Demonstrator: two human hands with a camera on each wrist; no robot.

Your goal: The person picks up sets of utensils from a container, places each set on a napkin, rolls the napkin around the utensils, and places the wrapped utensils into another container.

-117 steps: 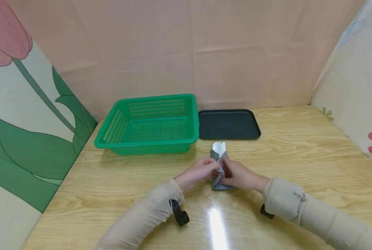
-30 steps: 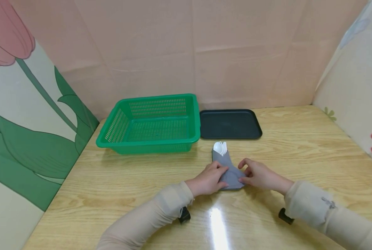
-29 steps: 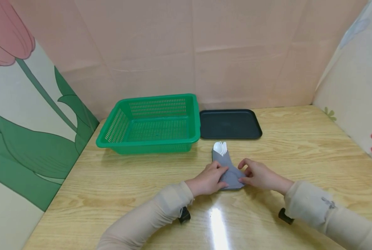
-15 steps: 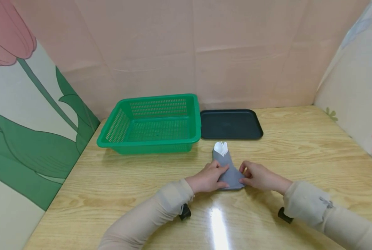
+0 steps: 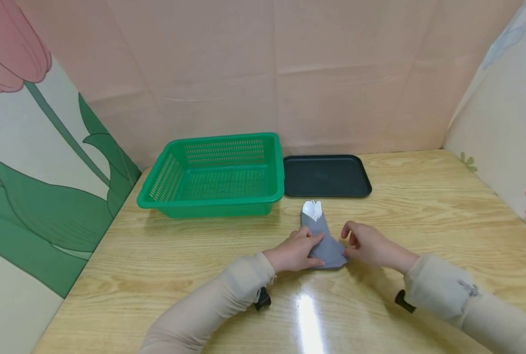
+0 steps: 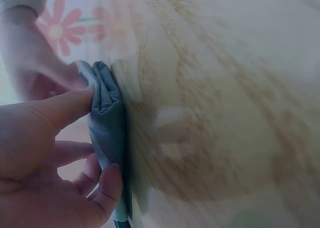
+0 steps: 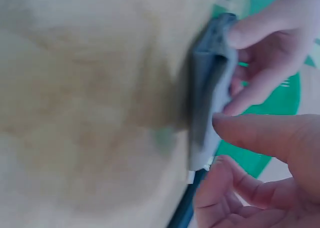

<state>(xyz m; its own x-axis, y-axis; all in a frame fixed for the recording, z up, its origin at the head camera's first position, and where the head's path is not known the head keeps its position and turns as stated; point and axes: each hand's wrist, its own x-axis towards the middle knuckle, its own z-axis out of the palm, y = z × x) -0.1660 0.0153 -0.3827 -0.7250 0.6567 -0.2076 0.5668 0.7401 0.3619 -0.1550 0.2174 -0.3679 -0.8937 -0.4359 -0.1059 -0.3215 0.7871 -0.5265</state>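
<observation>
A grey cloth napkin (image 5: 328, 250), folded into a narrow pouch with a wider lower right corner, lies on the table. A white spoon (image 5: 308, 210) and other slim white cutlery (image 5: 318, 209) stick out of its far end; their handles are hidden in the cloth. My left hand (image 5: 293, 251) rests on the napkin from the left, thumb and index finger spread and pressing on its top. At the lower right corner is my right hand (image 5: 370, 247), thumb by the cloth's edge. In the right wrist view, its thumb and fingertips stand apart beside the napkin (image 7: 202, 100).
A green plastic basket (image 5: 219, 202) with slotted walls stands at the back left. Beside it lies a black tray (image 5: 327, 177), just beyond the cutlery. The wooden table (image 5: 422, 206) runs back to a pink-beige sheet.
Earlier both hands pinched the gathered napkin at its middle; now it lies flatter, its lower corner spread rightward. In the last half second my right hand has shifted slightly right, its fingers loosening.
</observation>
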